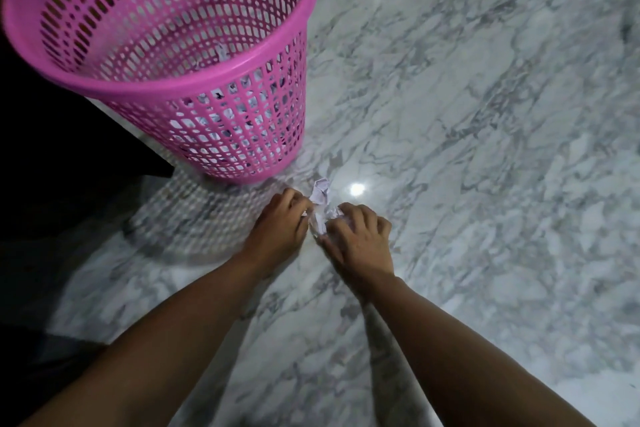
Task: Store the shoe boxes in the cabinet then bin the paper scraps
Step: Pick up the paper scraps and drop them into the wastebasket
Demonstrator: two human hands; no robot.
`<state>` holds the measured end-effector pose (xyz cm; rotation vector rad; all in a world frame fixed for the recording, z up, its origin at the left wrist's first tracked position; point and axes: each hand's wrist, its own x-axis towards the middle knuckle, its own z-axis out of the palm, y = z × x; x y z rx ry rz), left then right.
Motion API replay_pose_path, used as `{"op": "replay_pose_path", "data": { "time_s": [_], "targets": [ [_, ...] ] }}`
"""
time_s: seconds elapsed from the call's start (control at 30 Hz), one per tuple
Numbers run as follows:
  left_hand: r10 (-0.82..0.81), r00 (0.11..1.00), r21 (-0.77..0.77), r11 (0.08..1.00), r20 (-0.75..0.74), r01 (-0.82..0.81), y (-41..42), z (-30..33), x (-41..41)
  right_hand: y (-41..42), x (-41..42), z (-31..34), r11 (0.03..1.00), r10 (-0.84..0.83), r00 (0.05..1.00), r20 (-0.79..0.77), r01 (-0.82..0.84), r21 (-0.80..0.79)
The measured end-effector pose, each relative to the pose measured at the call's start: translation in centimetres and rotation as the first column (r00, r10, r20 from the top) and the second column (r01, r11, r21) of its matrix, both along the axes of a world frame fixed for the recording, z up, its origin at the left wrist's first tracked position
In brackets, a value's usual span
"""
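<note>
A pink mesh waste bin (166, 55) stands on the marble floor at the upper left, with crumpled paper showing through its lower wall. Just in front of its base, white paper scraps (320, 199) are bunched on the floor. My left hand (278, 230) presses on them from the left and my right hand (356, 236) from the right, fingers curled over the paper. Part of the paper is hidden under both hands. No shoe boxes or cabinet are in view.
Glossy white and grey marble floor (485, 149) fills the right and far side, with a bright light reflection (357, 189) near the hands. A dark shape (52, 166) lies along the left edge behind the bin.
</note>
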<state>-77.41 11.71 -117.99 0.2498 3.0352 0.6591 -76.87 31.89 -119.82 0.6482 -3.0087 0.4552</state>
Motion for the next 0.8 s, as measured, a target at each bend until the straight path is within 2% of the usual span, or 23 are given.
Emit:
{"op": "replay_pose_path", "data": {
  "time_s": [0.17,0.27,0.33,0.43,0.53,0.6,0.63,0.67,0.73,0.8],
  "targets": [
    [0.102,0.995,0.120,0.987,0.018,-0.103,0.4,0.5,-0.3,-0.3,-1.4,0.1,1.000,0.011,0.999,-0.046,-0.012,-0.019],
    [0.275,0.960,0.310,0.910,0.044,-0.275,0.7,1.3,-0.5,-0.1,-2.5,0.5,0.998,0.027,0.998,0.063,-0.023,-0.057],
    [0.367,0.928,0.380,0.851,0.064,-0.363,0.8,1.9,-0.6,0.2,-3.1,1.3,0.988,-0.019,0.983,0.181,0.046,-0.145],
    [0.317,0.948,0.334,0.892,0.017,-0.304,0.4,2.0,-0.8,0.9,-3.6,2.1,0.908,-0.163,0.929,0.332,0.273,-0.318],
    [0.149,0.987,0.096,0.985,-0.059,-0.143,-0.1,1.1,-0.2,1.1,-3.8,2.6,0.869,-0.165,0.920,0.355,0.306,-0.389],
    [0.067,0.997,-0.078,0.995,-0.031,-0.069,0.0,0.7,0.4,0.6,-4.1,2.8,0.908,-0.123,0.926,0.358,0.250,-0.335],
    [0.048,0.999,-0.107,0.993,-0.010,-0.048,0.0,0.6,0.5,0.2,-4.2,2.8,0.938,-0.105,0.926,0.362,0.213,-0.273],
    [0.044,0.999,-0.089,0.995,0.007,-0.043,-0.1,0.6,0.4,-0.1,-4.3,2.8,0.964,-0.097,0.924,0.369,0.179,-0.195],
    [0.075,0.997,0.051,0.996,0.032,-0.076,-0.3,1.1,0.1,-0.7,-4.4,2.9,0.985,-0.102,0.924,0.368,0.146,-0.094],
    [0.181,0.983,0.218,0.958,0.038,-0.185,-0.5,2.0,-0.2,-0.7,-4.3,2.7,0.979,-0.116,0.926,0.361,0.167,-0.114]
  ]
}}
